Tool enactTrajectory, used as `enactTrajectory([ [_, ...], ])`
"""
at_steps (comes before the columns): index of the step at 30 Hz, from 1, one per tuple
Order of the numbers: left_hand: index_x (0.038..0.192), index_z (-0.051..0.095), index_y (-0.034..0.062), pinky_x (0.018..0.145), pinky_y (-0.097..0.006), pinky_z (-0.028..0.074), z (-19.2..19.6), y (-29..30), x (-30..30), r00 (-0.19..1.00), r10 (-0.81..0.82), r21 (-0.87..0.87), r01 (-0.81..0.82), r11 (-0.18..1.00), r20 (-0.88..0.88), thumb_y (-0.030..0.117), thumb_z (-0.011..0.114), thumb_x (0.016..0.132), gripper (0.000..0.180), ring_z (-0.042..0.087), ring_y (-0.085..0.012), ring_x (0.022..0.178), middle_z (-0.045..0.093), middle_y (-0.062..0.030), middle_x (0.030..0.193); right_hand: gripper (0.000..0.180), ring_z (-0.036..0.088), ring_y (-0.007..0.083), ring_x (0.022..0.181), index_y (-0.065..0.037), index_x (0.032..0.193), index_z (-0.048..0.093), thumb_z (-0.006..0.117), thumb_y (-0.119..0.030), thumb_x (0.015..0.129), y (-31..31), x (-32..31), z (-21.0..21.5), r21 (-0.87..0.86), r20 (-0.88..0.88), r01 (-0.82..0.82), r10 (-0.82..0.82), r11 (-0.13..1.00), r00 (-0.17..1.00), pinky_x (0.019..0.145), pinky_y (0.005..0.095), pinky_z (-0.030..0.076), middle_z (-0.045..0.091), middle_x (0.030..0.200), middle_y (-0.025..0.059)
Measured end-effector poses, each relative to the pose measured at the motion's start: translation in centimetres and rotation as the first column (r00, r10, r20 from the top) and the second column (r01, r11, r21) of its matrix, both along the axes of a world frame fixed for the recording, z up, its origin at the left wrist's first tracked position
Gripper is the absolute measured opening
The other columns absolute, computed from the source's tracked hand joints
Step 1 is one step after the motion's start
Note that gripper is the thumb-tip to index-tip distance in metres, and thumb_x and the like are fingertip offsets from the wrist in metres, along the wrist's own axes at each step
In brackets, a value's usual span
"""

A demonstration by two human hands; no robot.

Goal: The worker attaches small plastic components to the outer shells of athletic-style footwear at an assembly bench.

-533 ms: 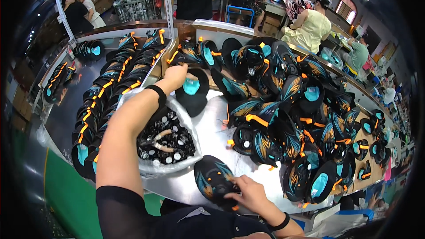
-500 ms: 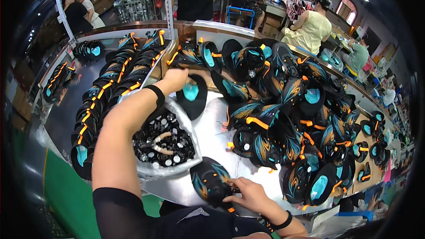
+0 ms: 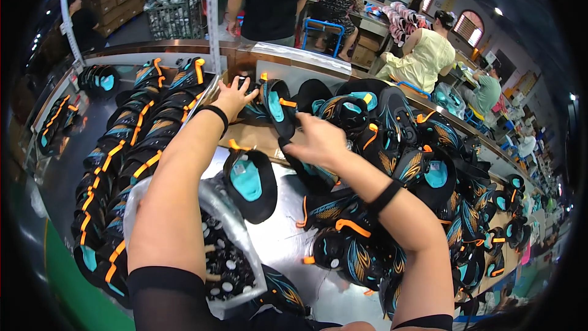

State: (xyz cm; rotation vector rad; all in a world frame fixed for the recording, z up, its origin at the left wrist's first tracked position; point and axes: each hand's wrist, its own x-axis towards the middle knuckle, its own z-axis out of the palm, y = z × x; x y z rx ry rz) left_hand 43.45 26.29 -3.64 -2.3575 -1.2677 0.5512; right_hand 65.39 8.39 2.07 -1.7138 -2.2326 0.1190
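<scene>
In the head view, our left hand (image 3: 234, 97) spreads released over the shoes at eleven o'clock while our right hand (image 3: 320, 141) grasps a black shoe (image 3: 278, 107) with a teal insole at twelve, best lifted clear by its heel.

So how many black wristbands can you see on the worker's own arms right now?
2. One wristband sits on the left wrist, just below the left hand reaching the far shoes; the other wristband sits on the right forearm behind the right hand. Black sleeves cover both upper arms.
</scene>
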Motion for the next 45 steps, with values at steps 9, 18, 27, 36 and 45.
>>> enactTrajectory([
  [9, 0.105, 0.06, 0.0097, 0.089, -0.046, 0.046, -0.1, 0.1, 1.1, 0.731, -0.209, -0.111, 0.362, 0.925, 0.649, 0.023, 0.083, 0.055, 0.057, 0.05, -0.0405, 0.101, 0.053, -0.0174, 0.105, 0.044, 0.065, 0.0329, 0.098, -0.009, 0.116, 0.059, 0.063, -0.012, 0.073, 11.9, -1.7, -8.0, -0.217, -0.034, 0.11, -0.12, 0.97, 0.992, 0.08, 0.0424, 0.053, 0.067, 0.101, 0.018],
  [18, 0.106, 0.059, 0.0046, 0.096, -0.038, 0.042, 8.7, -11.5, 8.9, 0.406, -0.285, 0.073, 0.463, 0.883, 0.868, 0.002, 0.07, 0.058, 0.049, 0.051, -0.0337, 0.107, 0.056, -0.013, 0.105, 0.032, 0.064, 0.0305, 0.094, -0.011, 0.11, 0.062, 0.062, -0.005, 0.079, -0.6, 8.6, 3.1, 0.182, -0.406, 0.094, -0.012, 0.979, 0.914, 0.08, 0.038, 0.05, 0.067, 0.097, 0.014],
  [27, 0.113, 0.059, 0.0004, 0.093, -0.031, 0.045, 9.9, -27.3, 18.1, 0.2, 0.088, -0.205, 0.698, 0.686, 0.976, 0.009, 0.074, 0.069, 0.048, 0.06, -0.023, 0.104, 0.06, -0.0114, 0.112, 0.028, 0.06, 0.0154, 0.094, -0.002, 0.107, 0.062, 0.063, -0.001, 0.08, -21.0, 24.5, 8.7, 0.381, -0.752, 0.497, -0.052, 0.78, 0.657, 0.085, 0.0282, 0.047, 0.065, 0.101, 0.0066],
  [36, 0.104, 0.059, 0.0041, 0.089, -0.041, 0.046, 7.8, -32.8, 19.9, 0.261, -0.308, 0.053, 0.678, 0.733, 0.915, 0.027, 0.075, 0.073, 0.041, 0.054, -0.0353, 0.107, 0.05, -0.0143, 0.12, 0.039, 0.065, 0.0313, 0.095, -0.005, 0.114, 0.06, 0.069, -0.016, 0.078, -34.7, 33.4, 1.9, 0.342, -0.326, 0.767, -0.697, 0.543, 0.639, 0.084, 0.0398, 0.05, 0.067, 0.101, 0.0148],
  [45, 0.103, 0.057, 0.003, 0.077, -0.027, 0.045, 15.9, -42.5, 4.2, 0.089, 0.553, -0.477, 0.63, 0.613, 0.829, 0.022, 0.069, 0.086, 0.029, 0.055, -0.0097, 0.087, 0.061, -0.0019, 0.095, 0.039, 0.063, 0.0267, 0.079, -0.006, 0.103, 0.064, 0.066, 0.002, 0.065, -40.5, 4.6, 0.1, 0.534, -0.133, -0.135, 0.241, 0.835, 0.961, 0.063, 0.0342, 0.053, 0.066, 0.094, 0.0096],
])
